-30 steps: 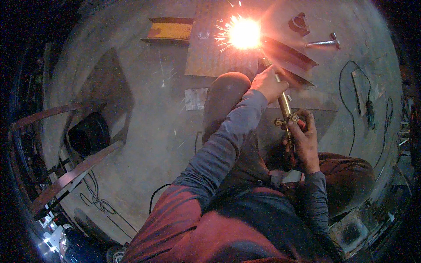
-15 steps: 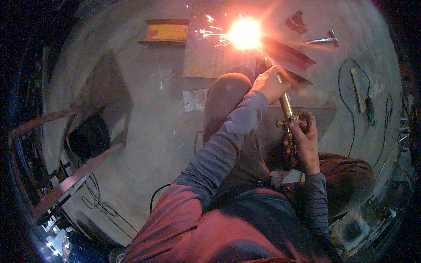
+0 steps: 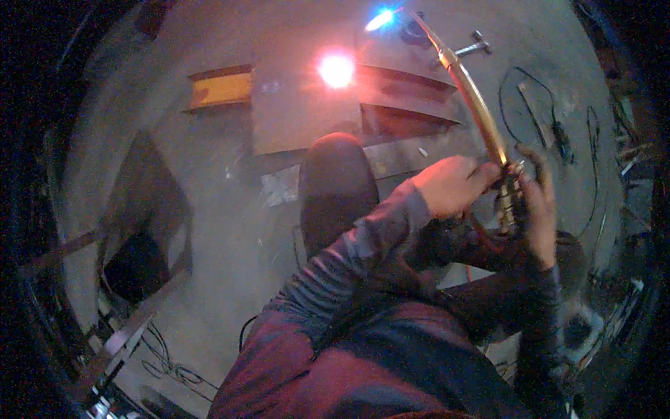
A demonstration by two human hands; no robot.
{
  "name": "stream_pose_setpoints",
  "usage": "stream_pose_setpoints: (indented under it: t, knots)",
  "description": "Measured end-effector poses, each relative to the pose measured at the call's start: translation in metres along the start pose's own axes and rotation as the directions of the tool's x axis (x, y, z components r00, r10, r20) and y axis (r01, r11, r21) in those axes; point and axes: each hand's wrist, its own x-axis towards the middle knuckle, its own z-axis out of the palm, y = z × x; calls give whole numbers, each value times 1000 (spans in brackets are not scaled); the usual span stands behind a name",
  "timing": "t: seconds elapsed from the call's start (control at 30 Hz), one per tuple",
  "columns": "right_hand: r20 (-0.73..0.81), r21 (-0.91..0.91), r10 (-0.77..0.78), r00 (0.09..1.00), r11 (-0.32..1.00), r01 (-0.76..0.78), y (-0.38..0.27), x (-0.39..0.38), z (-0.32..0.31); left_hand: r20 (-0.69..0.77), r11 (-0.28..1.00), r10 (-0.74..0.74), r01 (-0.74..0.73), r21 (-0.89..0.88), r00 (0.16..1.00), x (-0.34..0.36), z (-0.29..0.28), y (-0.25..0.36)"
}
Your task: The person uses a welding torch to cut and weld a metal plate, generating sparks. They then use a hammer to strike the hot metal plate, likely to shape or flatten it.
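A brass gas torch [image 3: 481,115] slants up and left in front of me, a blue-white flame [image 3: 380,19] at its tip. My right hand [image 3: 539,209] is closed around the handle by the valves. Against the valve area, the fingertips of my left hand [image 3: 453,185] pinch what looks like a knob; blur and fingers partly hide it. Left of the torch, a spot [image 3: 337,71] glows pinkish white at the edge of a flat steel plate [image 3: 293,126]. The plate lies across a steel beam [image 3: 412,98], whose yellow end [image 3: 222,89] shows at the left.
A hammer [image 3: 477,46] lies beyond the torch. Thin cable [image 3: 504,105] loops around a metal strip [image 3: 532,115] on the right. A reddish metal frame [image 3: 125,335] stands at lower left, near a dark round opening [image 3: 136,269] and tangled cords [image 3: 171,373]. My knee [image 3: 338,188] is before the plate.
The torch has swung up and right, away from the bright spot; the sparks are gone and the glow is smaller. My left hand has gone from the torch's neck to its valves.
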Motion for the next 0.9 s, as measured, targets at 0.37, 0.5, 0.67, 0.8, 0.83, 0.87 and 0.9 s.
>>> stream_pose_setpoints:
  t: [0.37, 0.5, 0.67, 0.8, 0.83, 0.87, 0.9]
  knots:
    - [-248, -96, -87, 965, 993, 65, -24, 59, -179, -186, 876, 443, -379, 299, 877, 178, 104, 92]
    - [-126, 163, 47, 991, 986, -26, 126, 86, -226, 12, 951, 198, -195, 239, 980, 210, 98, -4]
    - [145, 678, 268, 952, 674, -293, 258, 117, -238, -87, 903, -410, 391, -177, 908, 110, 35, -142]
    - [271, 791, 242, 932, 496, -359, 298, 166, -229, -420, 626, -693, 200, -754, 586, 68, 15, -205]
    - [368, 757, 209, 906, 498, -422, 307, 171, -238, -430, 552, -718, 72, -831, 547, 60, 6, -218]
    - [461, 721, 167, 872, 502, -477, 329, 178, -263, -446, 518, -688, -43, -854, 572, 53, 2, -241]
    - [563, 674, 127, 817, 501, -543, 345, 184, -276, -471, 476, -666, -157, -865, 578, 46, -3, -259]
